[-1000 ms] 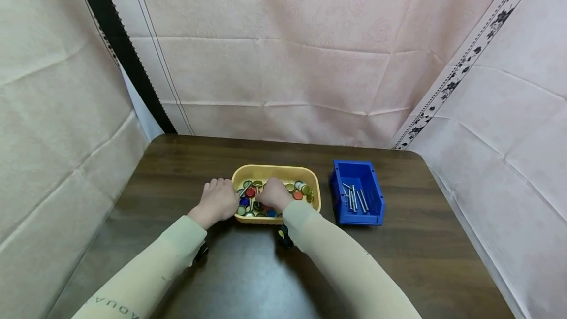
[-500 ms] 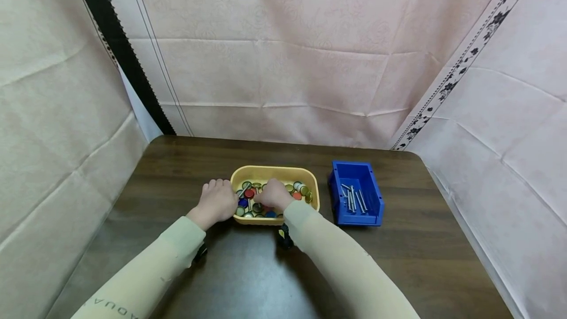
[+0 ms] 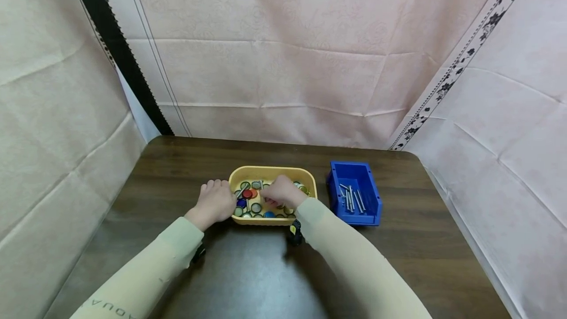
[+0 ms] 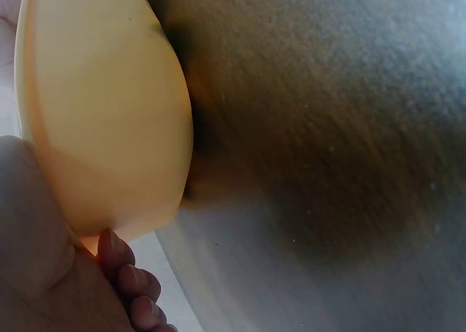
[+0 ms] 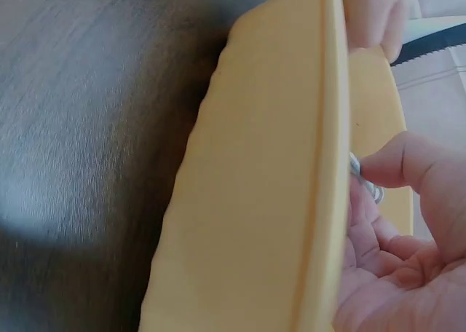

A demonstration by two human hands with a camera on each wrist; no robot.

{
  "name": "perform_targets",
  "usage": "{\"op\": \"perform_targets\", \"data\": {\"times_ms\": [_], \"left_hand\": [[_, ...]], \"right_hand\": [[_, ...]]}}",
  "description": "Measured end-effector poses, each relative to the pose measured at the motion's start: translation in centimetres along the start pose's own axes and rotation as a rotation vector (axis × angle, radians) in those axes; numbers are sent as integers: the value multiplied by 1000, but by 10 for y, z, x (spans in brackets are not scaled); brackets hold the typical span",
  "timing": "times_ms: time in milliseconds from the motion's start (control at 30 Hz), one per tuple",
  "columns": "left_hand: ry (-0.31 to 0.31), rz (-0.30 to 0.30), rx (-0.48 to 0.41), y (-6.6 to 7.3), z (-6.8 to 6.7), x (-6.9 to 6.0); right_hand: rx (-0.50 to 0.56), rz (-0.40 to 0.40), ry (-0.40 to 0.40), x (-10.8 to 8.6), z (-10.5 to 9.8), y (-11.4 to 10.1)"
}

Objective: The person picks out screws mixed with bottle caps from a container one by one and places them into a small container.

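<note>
In the head view a yellow plastic tray (image 3: 283, 169) holds bottle caps of several colours, such as a red cap (image 3: 247, 194) and a blue cap (image 3: 269, 214), with a few metal bolts among them. My left hand (image 3: 214, 202) grips the tray's left rim; the left wrist view shows its fingers (image 4: 138, 285) curled at the tray's corner. Inside the tray is my right hand (image 3: 284, 193). Its thumb and fingers pinch a silvery bolt (image 5: 369, 179) in the right wrist view, partly hidden by the tray's wall.
To the tray's right stands a blue bin (image 3: 364, 219) with several bolts (image 3: 352, 198) lying in it. Both containers rest on a dark wooden table (image 3: 248, 270). Pale cloth (image 3: 274, 63) hangs behind the table and at both sides.
My right hand has shifted a little to the right and up within the tray, uncovering caps on its left side. The left hand keeps its grip on the rim.
</note>
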State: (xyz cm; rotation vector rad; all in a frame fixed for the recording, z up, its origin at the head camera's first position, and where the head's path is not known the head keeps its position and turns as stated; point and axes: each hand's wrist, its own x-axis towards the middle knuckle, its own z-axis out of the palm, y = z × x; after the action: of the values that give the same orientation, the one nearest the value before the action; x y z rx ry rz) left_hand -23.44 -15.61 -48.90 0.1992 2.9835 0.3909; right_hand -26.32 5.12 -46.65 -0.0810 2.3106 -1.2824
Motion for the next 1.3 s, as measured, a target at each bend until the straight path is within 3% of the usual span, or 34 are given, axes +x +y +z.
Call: {"op": "perform_targets", "data": {"times_ms": [333, 467, 700, 900, 1300], "left_hand": [[25, 28, 17, -8, 4, 2], [22, 20, 13, -9, 5, 3], [7, 13, 5, -9, 4, 2], [-6, 13, 4, -6, 3, 3], [3, 17, 8, -4, 4, 3]], "right_hand": [[11, -67, 6, -16, -26, 3], [-20, -71, 27, -19, -35, 5], [26, -58, 49, -23, -55, 14], [106, -46, 72, -33, -83, 27], [98, -17, 196, -67, -139, 58]]}}
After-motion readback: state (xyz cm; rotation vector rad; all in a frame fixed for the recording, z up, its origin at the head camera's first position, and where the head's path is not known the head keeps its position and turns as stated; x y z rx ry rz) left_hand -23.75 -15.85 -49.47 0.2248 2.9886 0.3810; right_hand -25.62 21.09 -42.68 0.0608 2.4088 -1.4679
